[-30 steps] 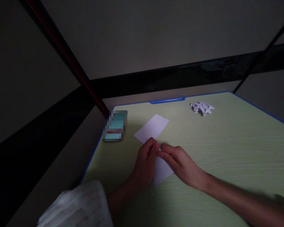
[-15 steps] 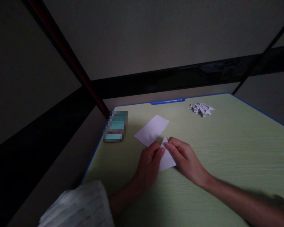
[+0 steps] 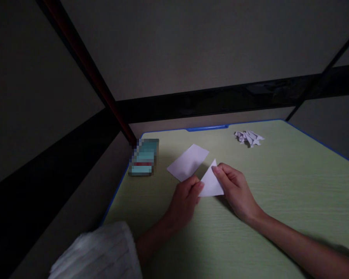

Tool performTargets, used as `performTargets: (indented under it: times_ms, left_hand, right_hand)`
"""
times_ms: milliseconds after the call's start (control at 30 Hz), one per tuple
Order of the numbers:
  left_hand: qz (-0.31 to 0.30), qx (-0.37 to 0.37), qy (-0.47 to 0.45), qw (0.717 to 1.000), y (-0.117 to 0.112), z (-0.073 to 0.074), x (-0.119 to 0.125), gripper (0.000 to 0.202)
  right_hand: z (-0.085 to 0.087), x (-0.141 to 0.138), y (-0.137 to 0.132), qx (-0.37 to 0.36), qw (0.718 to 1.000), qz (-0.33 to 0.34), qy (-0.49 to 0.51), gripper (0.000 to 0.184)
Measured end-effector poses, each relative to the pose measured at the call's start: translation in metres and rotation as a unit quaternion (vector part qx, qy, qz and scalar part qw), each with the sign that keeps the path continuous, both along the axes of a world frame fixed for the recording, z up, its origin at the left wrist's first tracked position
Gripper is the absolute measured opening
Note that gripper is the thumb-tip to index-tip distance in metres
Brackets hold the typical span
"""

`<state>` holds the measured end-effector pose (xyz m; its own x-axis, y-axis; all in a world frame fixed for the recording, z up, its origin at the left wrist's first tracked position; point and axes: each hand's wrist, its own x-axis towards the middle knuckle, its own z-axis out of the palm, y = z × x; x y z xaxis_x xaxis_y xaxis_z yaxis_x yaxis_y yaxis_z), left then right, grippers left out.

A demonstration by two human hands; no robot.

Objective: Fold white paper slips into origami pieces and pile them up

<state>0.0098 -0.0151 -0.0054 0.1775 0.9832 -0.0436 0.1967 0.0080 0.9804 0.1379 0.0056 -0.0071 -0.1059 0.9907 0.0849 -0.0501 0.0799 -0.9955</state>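
Observation:
A folded piece of white paper (image 3: 210, 184) is held above the table, its visible face a triangle with the tip pointing away from me. My left hand (image 3: 184, 199) pinches its lower left corner between thumb and fingers. On the other side, my right hand (image 3: 235, 190) grips the right edge, with the thumb lying just below the tip. Behind the hands a flat white sheet of paper (image 3: 189, 161) lies on the table, its near corner close to my left fingers.
The light wood-grain table (image 3: 293, 186) has a blue edge and a blue handle (image 3: 208, 128) at the back. A pile of folded paper pieces (image 3: 248, 138) sits at the back right. At the left edge lies a blurred, phone-like object (image 3: 144, 157). Walls stand behind and left.
The folded paper has shifted right and turned, showing more of its triangular face. My left thumb has slid from its upper left edge to the lower left corner. My right hand has moved slightly right.

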Motion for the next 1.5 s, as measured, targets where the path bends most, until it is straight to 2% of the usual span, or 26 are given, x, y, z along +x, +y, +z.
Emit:
performTargets:
  times_ms: [133,300,433,500,567,667,733,800,833,867,900,1000,1067,1100,1167,1267,1333,1367,1433,1500]
  left_hand:
    - [0.027,0.016,0.032,0.999,0.003,-0.001,-0.004,0.036]
    - [0.046,0.002,0.031,0.998,0.003,-0.001,-0.006,0.044]
    - [-0.002,-0.01,-0.009,1.0,0.002,0.0,-0.006,0.037]
    - [-0.026,0.007,-0.011,1.0,0.002,0.0,-0.007,0.034]
    - [-0.021,0.036,0.009,0.999,0.002,0.001,-0.009,0.035]
    - [0.032,0.044,0.017,0.998,0.004,0.002,-0.012,0.043]
    - [0.071,0.012,-0.022,0.997,0.006,0.002,-0.013,0.046]
    - [0.079,-0.05,-0.099,0.991,0.008,0.002,-0.013,0.048]
    - [0.069,-0.083,-0.144,0.984,0.009,0.002,-0.012,0.051]
    - [0.053,-0.11,-0.186,0.975,0.01,0.002,-0.012,0.053]
    - [0.036,-0.127,-0.22,0.967,0.01,0.002,-0.011,0.052]
    - [0.026,-0.115,-0.262,0.958,0.01,0.002,-0.009,0.035]
    - [0.047,-0.09,-0.252,0.962,0.01,0.002,-0.009,0.022]
    - [0.058,-0.079,-0.239,0.966,0.01,0.002,-0.01,0.019]
    - [0.078,-0.061,-0.209,0.973,0.011,0.002,-0.012,0.016]
    - [0.084,-0.045,-0.16,0.983,0.013,0.002,-0.013,0.017]
    - [0.061,-0.043,-0.124,0.989,0.012,0.001,-0.013,0.019]
    - [0.045,-0.042,-0.105,0.993,0.011,0.001,-0.013,0.02]
    - [0.009,-0.037,-0.063,0.997,0.007,0.0,-0.011,0.021]
    - [-0.025,-0.019,-0.019,0.999,0.003,0.0,-0.01,0.023]
  right_hand:
    - [-0.001,0.002,0.0,-0.003,1.0,-0.001,0.005,0.03]
    - [-0.005,0.003,0.001,-0.011,1.0,0.0,0.027,0.029]
    - [-0.007,0.005,0.004,-0.028,0.997,-0.013,0.068,0.027]
    - [-0.006,0.006,0.006,-0.031,0.996,-0.019,0.082,0.027]
    - [-0.005,0.007,0.006,-0.028,0.996,-0.016,0.085,0.027]
    - [-0.001,0.01,0.006,0.009,0.998,-0.025,0.052,0.027]
    - [0.004,0.013,0.006,0.088,0.994,-0.062,0.007,0.023]
    - [0.009,0.018,0.004,0.208,0.971,-0.099,-0.062,0.011]
    - [0.011,0.021,0.002,0.268,0.953,-0.105,-0.098,0.011]
    - [0.012,0.023,0.001,0.343,0.925,-0.093,-0.138,0.016]
    - [0.013,0.025,-0.001,0.418,0.889,-0.053,-0.178,0.021]
    - [0.011,0.025,-0.005,0.51,0.815,0.057,-0.27,0.027]
    - [0.009,0.022,-0.006,0.51,0.802,0.103,-0.293,0.027]
    - [0.008,0.02,-0.006,0.498,0.808,0.121,-0.292,0.027]
    - [0.007,0.017,-0.005,0.456,0.837,0.134,-0.27,0.029]
    - [0.008,0.017,0.0,0.363,0.906,0.073,-0.205,0.029]
    - [0.01,0.017,0.003,0.285,0.945,0.028,-0.156,0.025]
    - [0.011,0.016,0.004,0.24,0.961,0.027,-0.137,0.021]
    - [0.012,0.014,0.005,0.14,0.983,0.059,-0.108,0.014]
    - [0.012,0.01,0.003,0.057,0.987,0.123,-0.085,0.011]
